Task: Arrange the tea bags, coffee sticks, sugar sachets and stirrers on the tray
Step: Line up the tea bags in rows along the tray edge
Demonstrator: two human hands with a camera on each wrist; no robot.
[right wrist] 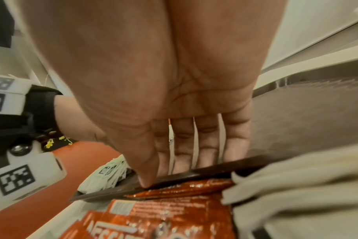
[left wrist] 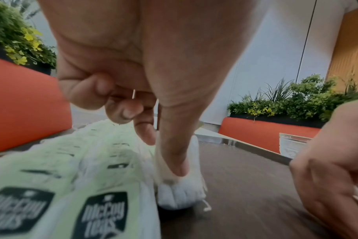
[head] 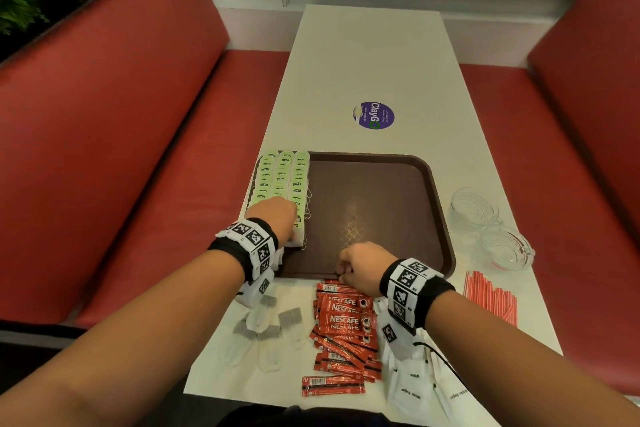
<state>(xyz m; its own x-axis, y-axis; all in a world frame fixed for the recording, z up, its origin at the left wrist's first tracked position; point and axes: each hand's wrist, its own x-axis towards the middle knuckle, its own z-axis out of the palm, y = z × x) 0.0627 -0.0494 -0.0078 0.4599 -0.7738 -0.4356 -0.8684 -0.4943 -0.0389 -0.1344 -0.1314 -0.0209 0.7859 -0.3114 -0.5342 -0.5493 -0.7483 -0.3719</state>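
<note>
Booth table [head: 363, 55] between red benches: we have only the tea bags laid out.

Tea bags [head: 280, 177] fill the tray's [head: 446, 218] left edge; our left hand [head: 277, 215] pinches one there, our right hand [head: 363, 267] grips the near rim, fingers straight. Coffee sticks [head: 343, 322], sugar sachets [head: 415, 388] and stirrers [head: 491, 295] remain off-tray.

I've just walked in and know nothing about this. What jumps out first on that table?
Three neat rows of green-tagged tea bags line the left side of a brown tray, and the left hand presses a thumb on the nearest bag. The right hand rests at the tray's near rim, just above a loose heap of red coffee sticks. Red-striped stirrers lie to the right, off the tray.
</note>
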